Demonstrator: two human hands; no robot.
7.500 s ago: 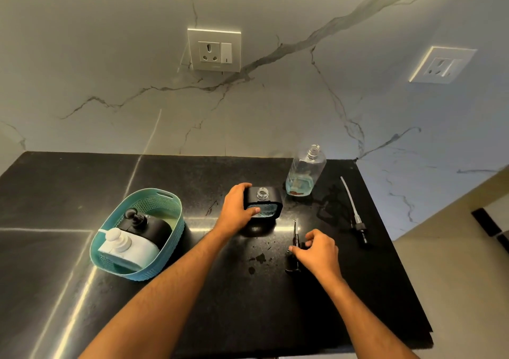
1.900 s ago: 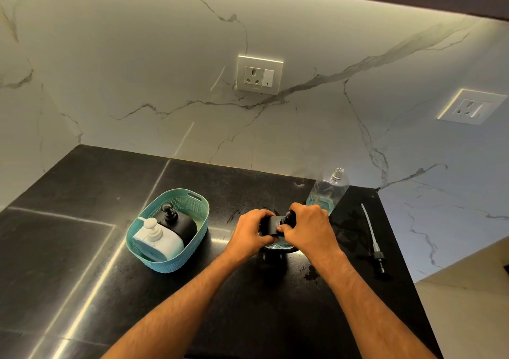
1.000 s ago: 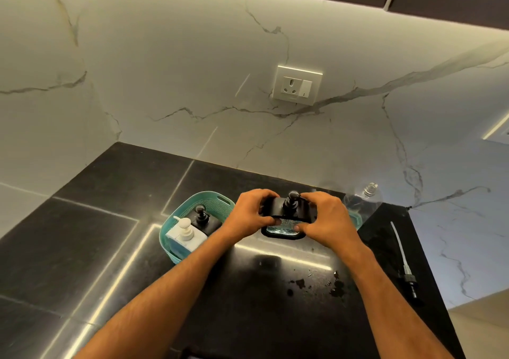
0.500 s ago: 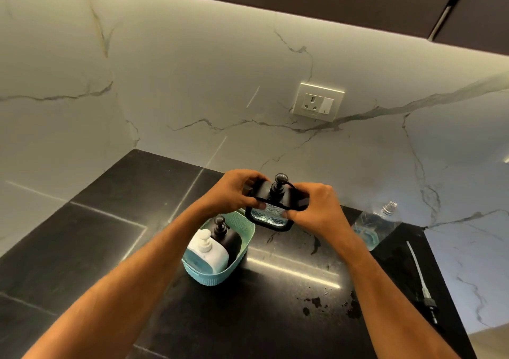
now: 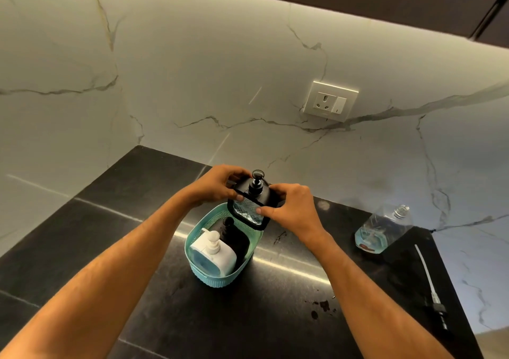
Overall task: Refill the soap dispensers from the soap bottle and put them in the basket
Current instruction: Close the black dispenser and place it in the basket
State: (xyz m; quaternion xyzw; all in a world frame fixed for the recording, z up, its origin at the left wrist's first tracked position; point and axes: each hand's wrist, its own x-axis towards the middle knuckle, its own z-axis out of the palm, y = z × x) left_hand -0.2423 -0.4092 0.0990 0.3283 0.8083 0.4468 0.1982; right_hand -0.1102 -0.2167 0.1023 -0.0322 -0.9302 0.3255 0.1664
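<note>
Both hands hold a black soap dispenser with a clear front and a pump on top, in the air just above the far rim of the teal basket. My left hand grips its left side and my right hand grips its right side. Inside the basket stand a white dispenser and another black dispenser. The clear soap bottle, capless with a little blue soap at the bottom, stands at the right on the black counter.
The bottle's pump with its long white tube lies near the counter's right edge. A few dark drops mark the counter in front of my right arm. A marble wall with a socket rises behind.
Both hands carried the black dispenser, its pump now on, up off the counter and left, to just above the basket. The view swung left with it.
</note>
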